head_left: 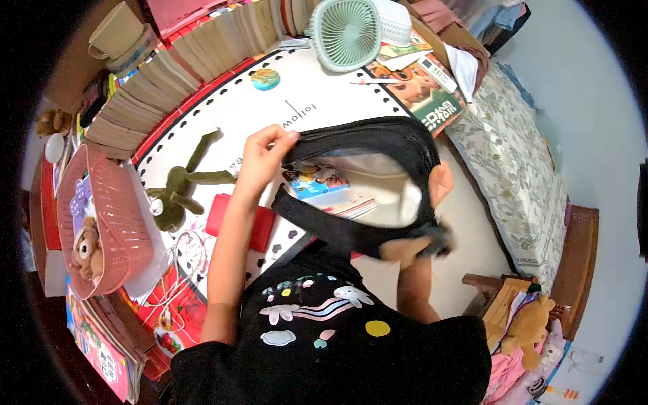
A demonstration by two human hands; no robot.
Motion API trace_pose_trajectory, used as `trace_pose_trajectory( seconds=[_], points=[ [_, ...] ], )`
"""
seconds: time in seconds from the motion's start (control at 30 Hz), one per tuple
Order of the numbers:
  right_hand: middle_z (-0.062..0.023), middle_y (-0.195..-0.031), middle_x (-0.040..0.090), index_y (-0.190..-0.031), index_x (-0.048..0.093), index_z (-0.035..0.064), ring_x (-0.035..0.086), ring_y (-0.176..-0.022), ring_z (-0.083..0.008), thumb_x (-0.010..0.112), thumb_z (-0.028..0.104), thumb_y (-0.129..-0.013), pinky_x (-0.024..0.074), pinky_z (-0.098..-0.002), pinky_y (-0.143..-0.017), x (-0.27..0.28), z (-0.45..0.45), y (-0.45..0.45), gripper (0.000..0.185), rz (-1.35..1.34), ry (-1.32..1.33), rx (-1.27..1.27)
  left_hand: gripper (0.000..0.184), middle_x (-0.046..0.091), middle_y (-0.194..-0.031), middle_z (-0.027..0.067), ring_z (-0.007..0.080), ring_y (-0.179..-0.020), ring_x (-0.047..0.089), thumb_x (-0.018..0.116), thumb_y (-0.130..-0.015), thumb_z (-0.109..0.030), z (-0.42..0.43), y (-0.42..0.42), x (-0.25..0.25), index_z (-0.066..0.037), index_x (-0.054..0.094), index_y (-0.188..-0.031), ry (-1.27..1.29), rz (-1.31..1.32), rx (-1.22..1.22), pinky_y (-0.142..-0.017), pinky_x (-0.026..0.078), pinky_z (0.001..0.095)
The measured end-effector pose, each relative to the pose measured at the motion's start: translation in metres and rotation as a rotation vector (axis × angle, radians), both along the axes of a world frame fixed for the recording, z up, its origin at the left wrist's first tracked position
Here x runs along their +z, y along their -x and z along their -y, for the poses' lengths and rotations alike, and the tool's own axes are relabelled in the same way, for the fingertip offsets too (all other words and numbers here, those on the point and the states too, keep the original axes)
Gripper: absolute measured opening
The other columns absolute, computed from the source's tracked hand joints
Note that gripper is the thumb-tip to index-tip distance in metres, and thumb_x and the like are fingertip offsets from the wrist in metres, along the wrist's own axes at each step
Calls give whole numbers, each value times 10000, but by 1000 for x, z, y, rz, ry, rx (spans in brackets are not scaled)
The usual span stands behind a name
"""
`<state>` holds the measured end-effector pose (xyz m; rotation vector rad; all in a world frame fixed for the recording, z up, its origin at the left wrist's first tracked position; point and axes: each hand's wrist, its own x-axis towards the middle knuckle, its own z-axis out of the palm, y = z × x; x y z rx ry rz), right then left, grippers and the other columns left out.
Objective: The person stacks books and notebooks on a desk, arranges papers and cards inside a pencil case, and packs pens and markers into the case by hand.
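A black-rimmed bag with a clear, see-through panel (385, 165) is held up in front of my body. My left hand (266, 152) pinches its upper left edge between thumb and fingers. At the right side, my right hand (422, 236) is wrapped round the black edge; part of it is blurred and hidden behind the rim. Through the clear panel a blue box with cartoon figures (314, 182) and some papers or booklets (354, 207) show.
On the white desk mat (304, 88) are a green plush toy (177, 196), a red case (260, 229), a round blue-gold object (265, 79) and a green fan (345, 34). Books (182, 67) line the back. A pink basket (111, 223) stands left, a bed (506, 162) right.
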<state>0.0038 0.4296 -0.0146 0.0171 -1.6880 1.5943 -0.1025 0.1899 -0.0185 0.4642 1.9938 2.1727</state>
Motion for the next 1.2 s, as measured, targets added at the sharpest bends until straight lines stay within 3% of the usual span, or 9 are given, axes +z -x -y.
trace_pose_trajectory(
  seconds=[0.07, 0.3, 0.47, 0.67, 0.73, 0.8, 0.9, 1.0, 1.2],
  points=[
    [-63, -641, 540, -788, 534, -33, 507, -592, -129, 561, 279, -806, 408, -245, -568, -32, -21, 12, 314, 81, 260, -137, 239, 466, -584, -39, 37, -575, 392, 581, -790, -178, 8, 6, -30, -20, 519, -622, 110, 39, 93, -544, 329, 193],
    [-105, -709, 536, -829, 528, -12, 515, -655, -203, 552, 169, -754, 415, -282, -613, -125, -71, 35, 198, 304, 58, -47, 258, 434, -556, -47, 35, -534, 358, 556, -815, -221, 12, 16, -30, -43, 519, -631, 313, -125, 151, -489, 299, 194],
    [-135, -757, 533, -859, 523, 3, 520, -700, -255, 546, 91, -717, 420, -309, -646, -138, -96, 70, 168, 367, -109, 22, 184, 481, -609, -57, 30, -534, 408, 547, -828, -217, 24, 14, -43, -76, 559, -709, 70, 300, -6, -486, 328, 172],
    [-113, -812, 553, -888, 577, 9, 554, -761, -237, 582, 42, -708, 437, -287, -662, -86, -137, 81, 184, 190, -989, 266, 182, 507, -607, -33, 41, -547, 422, 564, -815, -158, 17, 16, -69, -31, 563, -684, 73, 352, 56, -481, 357, 187],
    [-56, -835, 593, -983, 592, 23, 557, -704, -95, 643, 38, -713, 450, -209, -599, -67, -152, 71, 275, 494, -617, 111, 184, 504, -600, -36, 42, -540, 425, 561, -817, -158, 17, 11, -61, -30, 563, -685, 109, 360, 70, -478, 361, 192],
    [-59, -899, 583, -1043, 555, 5, 556, -805, -125, 579, 42, -786, 442, -236, -727, -20, -152, 67, 260, 384, -266, 55, 177, 507, -565, -27, 49, -509, 446, 559, -811, -147, 18, 13, -67, -22, 570, -686, 222, 316, 30, -467, 376, 201],
    [-52, -934, 586, -969, 588, 21, 554, -849, -150, 617, 8, -694, 431, -258, -748, 57, -76, 59, 276, 355, -670, 233, 147, 527, -546, 14, 73, -485, 467, 552, -788, -106, 17, 24, -79, -2, 577, -687, 454, 183, 15, -464, 390, 224],
    [-87, -959, 582, -920, 590, 49, 542, -896, -246, 693, 213, -640, 415, -329, -769, 50, -6, 51, 340, 225, -1172, 400, 127, 566, -575, 97, 152, -490, 523, 551, -741, -98, 17, 31, -78, 17, 587, -702, 659, 64, 61, -493, 417, 275],
    [-80, -925, 597, -877, 557, 36, 541, -881, -254, 668, 166, -671, 384, -348, -814, 20, 9, 27, 268, 282, -962, 167, 137, 600, -652, 162, 252, -578, 593, 578, -702, -113, 13, 42, -63, 2, 630, -756, 898, -117, 24, -556, 452, 312]
  ],
)
